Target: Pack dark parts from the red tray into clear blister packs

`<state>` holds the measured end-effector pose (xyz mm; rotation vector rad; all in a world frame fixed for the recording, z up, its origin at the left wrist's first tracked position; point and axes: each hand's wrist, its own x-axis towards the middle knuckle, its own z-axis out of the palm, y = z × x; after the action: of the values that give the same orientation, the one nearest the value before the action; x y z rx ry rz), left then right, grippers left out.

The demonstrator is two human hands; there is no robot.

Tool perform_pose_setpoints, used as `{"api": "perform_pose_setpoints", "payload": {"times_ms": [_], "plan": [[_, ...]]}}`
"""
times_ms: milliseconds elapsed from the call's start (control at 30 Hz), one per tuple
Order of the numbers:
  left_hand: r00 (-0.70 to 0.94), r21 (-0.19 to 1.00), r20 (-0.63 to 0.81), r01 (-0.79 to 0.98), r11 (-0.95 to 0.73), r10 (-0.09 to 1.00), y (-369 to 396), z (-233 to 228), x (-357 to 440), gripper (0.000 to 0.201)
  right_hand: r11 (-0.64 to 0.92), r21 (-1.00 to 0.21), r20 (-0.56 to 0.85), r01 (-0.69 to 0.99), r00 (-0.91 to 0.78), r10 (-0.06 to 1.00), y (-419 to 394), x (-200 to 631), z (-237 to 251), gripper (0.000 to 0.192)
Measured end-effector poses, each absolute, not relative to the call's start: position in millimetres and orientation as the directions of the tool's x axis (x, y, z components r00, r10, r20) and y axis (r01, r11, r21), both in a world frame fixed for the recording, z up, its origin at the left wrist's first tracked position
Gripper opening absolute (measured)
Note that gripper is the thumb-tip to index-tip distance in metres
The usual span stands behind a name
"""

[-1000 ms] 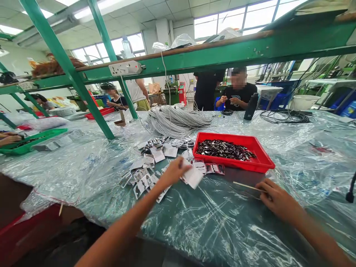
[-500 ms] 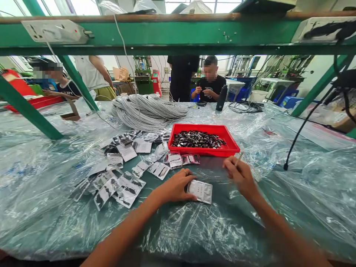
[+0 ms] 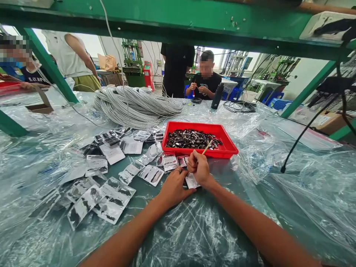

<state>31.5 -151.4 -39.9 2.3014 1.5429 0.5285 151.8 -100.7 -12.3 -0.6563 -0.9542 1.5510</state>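
My left hand [image 3: 172, 188] rests on the plastic-covered table, its thumb and fingers closed about the left edge of a small silvery-white packet [image 3: 191, 182]. Just above that packet is my right hand [image 3: 200, 169], curled shut round a thin, pale stick [image 3: 207, 147]. The stick's upper end points up and to the right, in front of the red tray; its lower end is hidden by my fingers. My right hand covers much of the packet. More flat packets with dark torn-looking strips [image 3: 151, 175] lie left of my hands.
Behind my hands stands a red tray [image 3: 230, 151] holding many small dark metallic parts [image 3: 191, 139]. A big coil of grey cable [image 3: 133, 105] lies farther back, left of a dark bottle [image 3: 217, 96]. A green beam [image 3: 167, 22] crosses overhead. Across the table a person [image 3: 205, 79] sits.
My right hand has moved left with the stick, from beside the packet to over it. My left hand stays on the packet. The view has shifted and tilted.
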Motion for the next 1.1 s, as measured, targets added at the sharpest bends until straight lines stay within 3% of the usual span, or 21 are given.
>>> {"api": "perform_pose_setpoints", "payload": {"times_ms": [133, 333, 533, 733, 1100], "plan": [[0.292, 0.508, 0.116, 0.804, -0.309, 0.949, -150.7, -44.7, 37.0, 0.049, 0.047, -0.862, 0.139, -0.505, -0.147, 0.979, -105.6, 146.4, -18.3, 0.053], [0.274, 0.535, 0.136, 0.788, -0.304, 0.952, -149.9, -44.5, 38.3, 0.039, 0.033, -0.897, 0.113, -0.441, -0.157, 0.981, -110.5, 146.8, -31.0, 0.05], [0.272, 0.502, 0.123, 0.812, -0.296, 0.955, -154.4, -39.3, 37.0, 0.039, -0.263, -0.908, -0.088, -0.325, -0.466, 0.88, -122.0, 169.5, -12.3, 0.046], [0.274, 0.433, 0.069, 0.858, -0.277, 0.959, -157.5, -27.9, 43.6, 0.05, -0.084, -0.854, 0.049, -0.513, -0.241, 0.969, -96.0, 174.8, -13.5, 0.048], [0.269, 0.468, 0.159, 0.827, -0.312, 0.95, -151.1, -41.2, 47.0, 0.037, 0.038, -0.884, 0.102, -0.465, -0.114, 0.988, -98.7, 164.3, -17.6, 0.049]]}}
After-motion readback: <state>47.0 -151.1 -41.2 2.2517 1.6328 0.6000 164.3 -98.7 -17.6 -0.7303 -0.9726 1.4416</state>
